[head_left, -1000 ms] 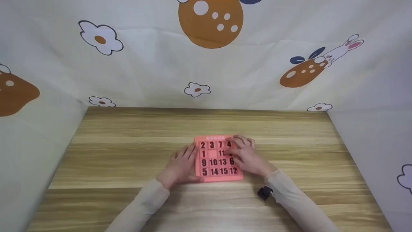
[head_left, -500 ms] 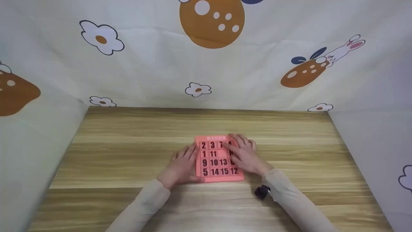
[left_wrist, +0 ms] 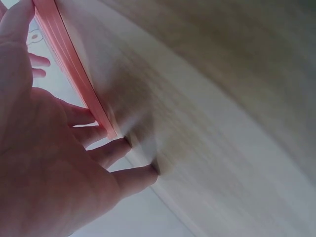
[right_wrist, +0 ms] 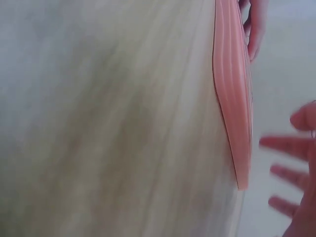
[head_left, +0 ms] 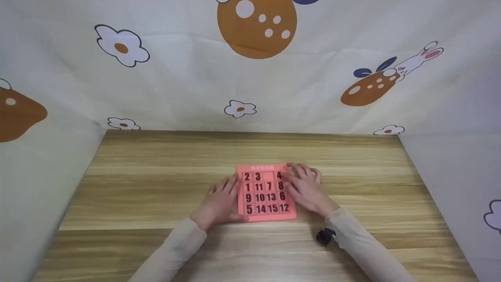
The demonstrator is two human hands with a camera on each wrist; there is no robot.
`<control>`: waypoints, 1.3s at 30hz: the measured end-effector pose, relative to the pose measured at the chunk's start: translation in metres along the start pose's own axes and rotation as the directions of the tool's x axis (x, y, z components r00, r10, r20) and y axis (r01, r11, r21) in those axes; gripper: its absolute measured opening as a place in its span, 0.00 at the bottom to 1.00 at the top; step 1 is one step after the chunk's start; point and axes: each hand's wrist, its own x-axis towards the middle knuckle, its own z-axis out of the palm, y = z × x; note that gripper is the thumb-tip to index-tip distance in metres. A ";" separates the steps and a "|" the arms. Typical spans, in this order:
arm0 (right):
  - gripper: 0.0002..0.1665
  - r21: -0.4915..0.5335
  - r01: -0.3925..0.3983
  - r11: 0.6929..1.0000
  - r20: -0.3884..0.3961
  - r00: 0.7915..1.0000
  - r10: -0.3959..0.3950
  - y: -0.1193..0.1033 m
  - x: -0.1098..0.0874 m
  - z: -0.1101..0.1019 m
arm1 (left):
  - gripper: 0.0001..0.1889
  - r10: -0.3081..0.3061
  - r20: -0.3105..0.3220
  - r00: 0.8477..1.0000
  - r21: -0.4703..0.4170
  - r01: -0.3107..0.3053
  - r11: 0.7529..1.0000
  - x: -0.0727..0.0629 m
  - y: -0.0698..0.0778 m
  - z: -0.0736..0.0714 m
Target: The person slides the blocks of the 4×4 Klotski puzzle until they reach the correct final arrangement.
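The pink number board (head_left: 270,218) lies flat on the wooden table (head_left: 156,176), between your hands. Your left hand (head_left: 220,199) sets spread, fairly straight fingers along its left edge, thumb at the near-left corner, probably bracing the frame against sliding. Your right hand (head_left: 307,190) holds its fingers spread by the right side, pinching nothing, a posture suited to pushing single tiles; contact cannot be confirmed. Against the earlier frame, the 7 tile (head_left: 269,186) sits one row nearer, the gap (head_left: 268,176) is in the far row, and your right hand is farther right.
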 end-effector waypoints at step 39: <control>0.19 0.021 0.018 1.000 0.006 1.000 -0.019 -0.029 0.025 0.014 | 0.61 -0.006 0.012 1.000 -0.012 0.006 1.000 -0.001 0.001 -0.001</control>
